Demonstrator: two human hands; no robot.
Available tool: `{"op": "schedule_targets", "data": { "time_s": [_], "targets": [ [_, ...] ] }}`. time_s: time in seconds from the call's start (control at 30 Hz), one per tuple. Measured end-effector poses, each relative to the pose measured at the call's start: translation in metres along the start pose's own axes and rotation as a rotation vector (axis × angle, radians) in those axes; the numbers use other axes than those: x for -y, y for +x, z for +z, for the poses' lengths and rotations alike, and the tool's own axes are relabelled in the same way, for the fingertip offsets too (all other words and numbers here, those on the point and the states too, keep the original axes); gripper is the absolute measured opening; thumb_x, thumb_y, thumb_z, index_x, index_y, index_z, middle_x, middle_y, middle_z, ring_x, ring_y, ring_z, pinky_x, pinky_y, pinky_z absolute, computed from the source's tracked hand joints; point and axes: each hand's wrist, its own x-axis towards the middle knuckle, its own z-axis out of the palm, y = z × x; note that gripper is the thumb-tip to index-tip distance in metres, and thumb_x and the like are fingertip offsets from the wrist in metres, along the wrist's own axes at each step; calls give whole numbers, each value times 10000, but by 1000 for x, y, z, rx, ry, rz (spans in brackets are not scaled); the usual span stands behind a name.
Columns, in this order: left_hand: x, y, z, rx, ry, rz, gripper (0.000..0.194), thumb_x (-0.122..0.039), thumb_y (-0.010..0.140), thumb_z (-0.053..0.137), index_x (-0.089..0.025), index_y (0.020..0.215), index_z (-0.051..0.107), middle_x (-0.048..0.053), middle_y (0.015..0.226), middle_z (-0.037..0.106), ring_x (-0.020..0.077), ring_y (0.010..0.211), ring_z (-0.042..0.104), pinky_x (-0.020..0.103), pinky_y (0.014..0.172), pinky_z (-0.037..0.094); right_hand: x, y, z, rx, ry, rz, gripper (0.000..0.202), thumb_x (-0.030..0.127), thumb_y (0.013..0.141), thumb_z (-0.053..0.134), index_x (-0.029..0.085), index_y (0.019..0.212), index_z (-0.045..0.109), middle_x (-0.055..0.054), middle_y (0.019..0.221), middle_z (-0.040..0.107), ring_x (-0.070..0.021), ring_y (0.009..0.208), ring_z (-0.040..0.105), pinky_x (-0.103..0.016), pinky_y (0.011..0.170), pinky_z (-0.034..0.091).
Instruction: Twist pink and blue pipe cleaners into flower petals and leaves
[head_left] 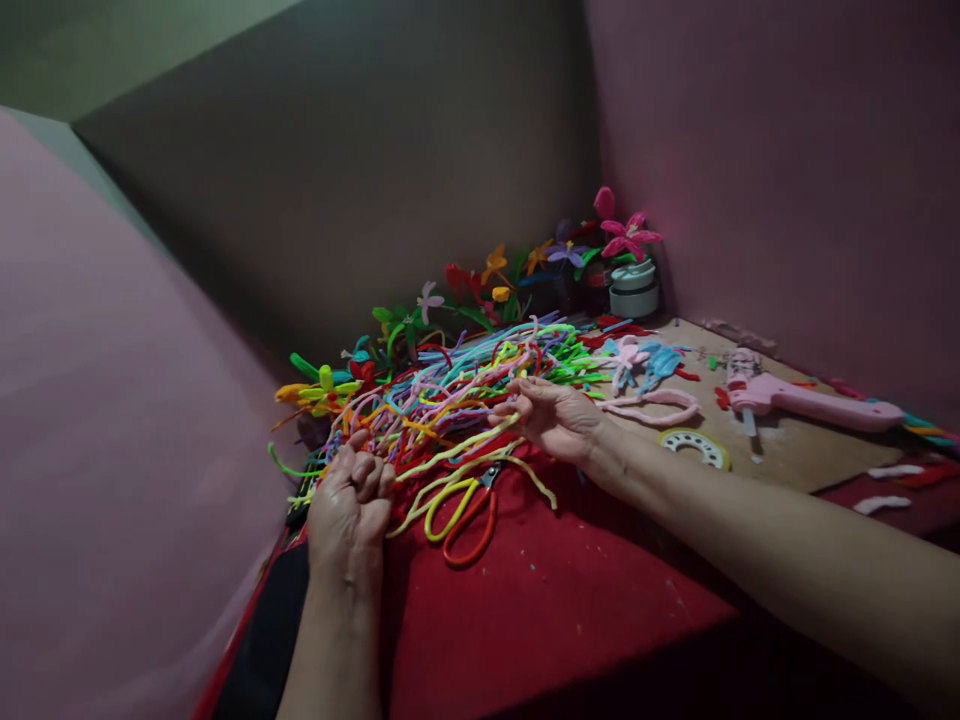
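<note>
A pale yellow pipe cleaner (452, 454) stretches between my two hands, just above the near edge of a tangled heap of many-coloured pipe cleaners (450, 390). My left hand (351, 500) is closed in a fist at its left end; the fingertips are turned away from view. Thumb and fingers of my right hand (559, 418) pinch the other end. Below the strand, scissors (491, 474) with one yellow and one red handle lie on the red cloth (555, 600). More loose pale yellow pipe cleaners (534, 470) lie across and beside the scissors.
Pipe-cleaner flowers (493, 265) stand along the back wall, near a pale round container (634, 292). On the brown board (787, 462) at right are a pink glue gun (825, 400), a tape roll (718, 455) and a pink looped strand (679, 400). Walls close in on both sides.
</note>
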Motion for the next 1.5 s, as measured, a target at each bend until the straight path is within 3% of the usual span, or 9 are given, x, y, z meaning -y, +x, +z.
{"op": "schedule_targets", "data": {
  "time_s": [0.17,0.33,0.47,0.7,0.87,1.1,1.2,1.33,1.5],
  "targets": [
    [-10,0,-3,-28,-124,-1,216,-26,849,333,-126,756,501,-91,403,260,44,304,194,171,323,220,-5,-1,2,51,-1,52,129,119,764,509,133,668,594,59,372,391,-79,424,438,-277,688,467],
    [-17,-2,0,-137,32,85,205,37,755,403,-140,738,507,-88,435,265,40,319,209,168,326,211,-6,-3,9,-12,-62,37,212,83,764,478,139,573,551,67,323,316,-60,352,333,-273,644,464],
    [-13,-4,4,-76,93,170,162,2,748,447,-133,711,530,-83,434,279,33,330,214,157,334,220,-4,-3,11,-38,-70,-5,222,88,764,492,140,553,539,73,325,284,-50,340,279,-244,561,439],
    [3,-3,7,21,98,78,77,-213,773,588,-140,762,564,-87,459,317,21,367,259,132,363,279,1,1,5,-21,71,-32,89,118,770,549,137,688,576,81,407,333,-43,377,302,-209,500,398],
    [7,-4,7,70,71,91,100,-172,707,646,-125,760,575,-63,541,434,7,384,314,128,371,299,1,3,4,-8,54,-6,116,164,811,524,115,730,592,86,407,314,-42,375,304,-205,474,389],
    [9,-7,15,-66,-2,85,113,-170,822,502,-136,829,610,18,624,598,83,552,561,168,488,451,0,5,4,-223,-31,-114,179,122,841,443,107,733,584,-8,531,533,-71,440,462,-202,455,387],
    [9,-7,14,-26,-2,55,192,-225,866,440,-138,877,611,8,549,567,68,462,507,153,429,404,0,6,3,-213,-37,-118,174,143,854,440,115,743,571,17,496,505,-56,394,404,-204,448,372],
    [9,-8,11,74,16,77,224,-243,876,421,-118,863,607,-52,421,418,42,326,298,163,350,307,1,5,2,-202,-45,-126,189,129,865,417,121,736,555,49,431,441,-48,358,324,-200,419,320],
    [9,-11,9,51,42,98,156,-204,845,472,-114,806,593,-94,369,277,37,306,189,173,339,278,1,3,1,-187,-51,-117,203,132,874,406,118,720,537,68,389,379,-37,333,251,-190,388,249]
  ]
}}
